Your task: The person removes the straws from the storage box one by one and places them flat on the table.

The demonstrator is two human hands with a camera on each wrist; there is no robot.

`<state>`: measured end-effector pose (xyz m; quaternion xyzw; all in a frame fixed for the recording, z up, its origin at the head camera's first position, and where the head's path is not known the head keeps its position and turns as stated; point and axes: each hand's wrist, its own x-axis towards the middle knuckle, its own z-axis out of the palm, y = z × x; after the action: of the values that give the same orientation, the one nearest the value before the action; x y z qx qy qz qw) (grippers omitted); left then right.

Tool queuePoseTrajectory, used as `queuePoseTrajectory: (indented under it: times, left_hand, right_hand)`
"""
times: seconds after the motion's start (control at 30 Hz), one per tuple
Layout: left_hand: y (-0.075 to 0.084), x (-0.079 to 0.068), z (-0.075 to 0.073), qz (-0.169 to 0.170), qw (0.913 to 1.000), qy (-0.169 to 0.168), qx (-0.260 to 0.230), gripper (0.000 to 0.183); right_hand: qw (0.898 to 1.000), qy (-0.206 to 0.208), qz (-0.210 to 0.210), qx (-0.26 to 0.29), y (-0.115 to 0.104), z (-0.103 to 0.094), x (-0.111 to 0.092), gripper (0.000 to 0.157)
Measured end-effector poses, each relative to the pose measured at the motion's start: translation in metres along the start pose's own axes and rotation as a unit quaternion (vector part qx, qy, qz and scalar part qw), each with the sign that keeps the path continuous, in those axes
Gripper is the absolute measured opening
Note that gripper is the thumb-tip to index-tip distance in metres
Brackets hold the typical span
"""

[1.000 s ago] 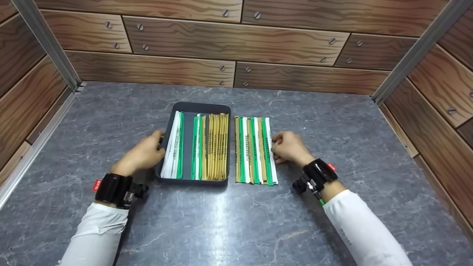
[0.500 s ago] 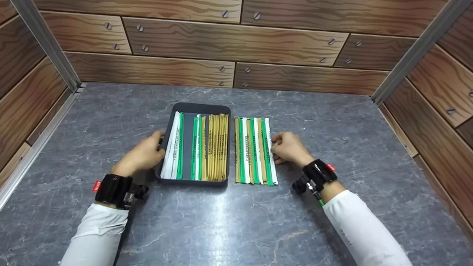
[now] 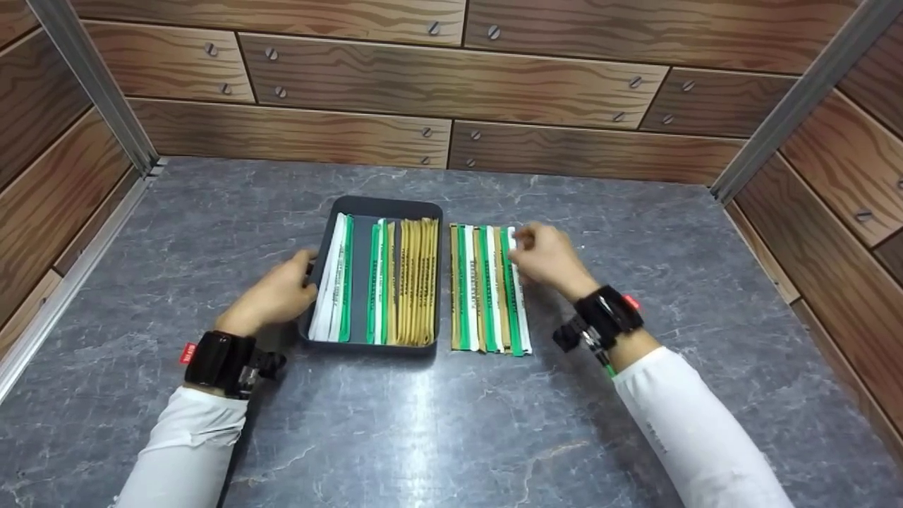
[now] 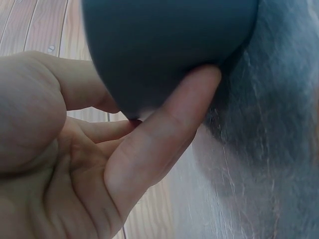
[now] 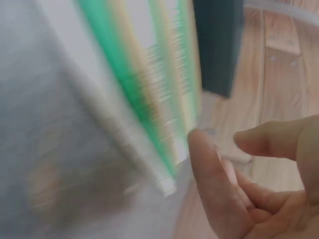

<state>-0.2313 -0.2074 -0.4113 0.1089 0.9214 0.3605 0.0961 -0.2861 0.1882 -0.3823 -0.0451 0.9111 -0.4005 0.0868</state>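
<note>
Marbled tabletop hosts a tight line-up

A dark tray sits at the fingers of a person's left hand, thumb and fingertips gripping its outer side. The packet row lies left of the nearer right hand, between its fingers and the dark tray. That thumb and forefinger are apart, nothing between them, at the far end of the outermost white packet; its long axis runs from them toward the person. Whether they touch cannot be told.
</note>
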Motion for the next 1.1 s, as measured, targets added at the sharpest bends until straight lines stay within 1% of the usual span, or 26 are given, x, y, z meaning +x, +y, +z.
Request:
queuePoseTrajectory:
  times: [0.07,0.17,0.23,0.3,0.37,0.47,0.5,0.53,0.63,0.7,0.73,0.77,0.83,0.93,1.0,1.03,1.07,1.1]
  left_hand:
    - [0.001,0.0,-0.001,0.001,1.0,-0.001,0.0,0.062]
    - [0.002,0.001,-0.001,-0.002,1.0,-0.003,-0.002,0.061]
    - [0.003,0.002,0.0,-0.001,1.0,-0.002,-0.002,0.061]
    - [0.003,0.003,0.001,-0.002,1.0,-0.001,-0.003,0.061]
    - [0.003,0.004,0.002,-0.001,1.0,0.0,-0.002,0.061]
    - [0.003,0.005,0.004,0.0,1.0,-0.001,-0.005,0.061]
    - [0.003,0.005,0.004,0.001,1.0,-0.001,-0.006,0.061]
    - [0.003,0.005,0.004,0.002,1.0,-0.001,-0.006,0.061]
    - [0.003,0.004,0.004,0.003,1.0,0.001,-0.008,0.061]
    - [0.002,0.004,0.003,0.005,1.0,0.002,-0.007,0.06]
    - [0.002,0.004,0.003,0.005,1.0,0.003,-0.007,0.06]
    - [0.002,0.004,0.003,0.005,1.0,0.003,-0.007,0.061]
    - [0.0,0.004,0.003,0.005,0.9999,0.005,-0.008,0.061]
    - [-0.001,0.003,0.002,0.004,0.9999,0.006,-0.01,0.061]
    - [-0.002,0.002,0.002,0.003,0.9999,0.007,-0.01,0.061]
    - [-0.002,0.002,0.002,0.004,0.9999,0.007,-0.009,0.061]
    - [-0.002,0.002,0.002,0.003,0.9999,0.005,-0.009,0.061]
    - [-0.002,0.002,0.002,0.003,1.0,0.004,-0.008,0.061]
  right_hand:
    - [0.999,0.004,-0.035,-0.009,-0.019,0.005,0.002,0.049]
    - [0.998,-0.008,-0.068,-0.011,-0.048,0.017,0.005,0.048]
    - [0.996,-0.02,-0.083,-0.024,-0.066,0.028,0.008,0.047]
    - [0.994,-0.026,-0.099,-0.05,-0.081,0.041,0.013,0.047]
    - [0.99,-0.031,-0.109,-0.08,-0.093,0.054,0.019,0.048]
    - [0.985,-0.05,-0.113,-0.118,-0.106,0.073,0.027,0.048]
    - [0.983,-0.055,-0.114,-0.13,-0.109,0.079,0.03,0.047]
    - [0.981,-0.062,-0.112,-0.144,-0.112,0.084,0.033,0.04]
    - [0.974,-0.081,-0.107,-0.184,-0.118,0.1,0.041,0.001]
    - [0.969,-0.089,-0.105,-0.207,-0.118,0.11,0.046,0.027]
    - [0.966,-0.096,-0.102,-0.218,-0.118,0.115,0.05,0.035]
    - [0.963,-0.1,-0.103,-0.229,-0.117,0.119,0.053,0.038]
    - [0.958,-0.09,-0.115,-0.245,-0.103,0.136,0.073,0.035]
    - [0.951,-0.089,-0.113,-0.275,-0.102,0.147,0.08,0.019]
    - [0.95,-0.089,-0.111,-0.278,-0.103,0.152,0.082,0.013]
    - [0.949,-0.097,-0.098,-0.284,-0.112,0.149,0.075,0.012]
    - [0.95,-0.099,-0.094,-0.281,-0.113,0.151,0.075,0.012]
    - [0.952,-0.093,-0.097,-0.274,-0.107,0.156,0.082,0.014]
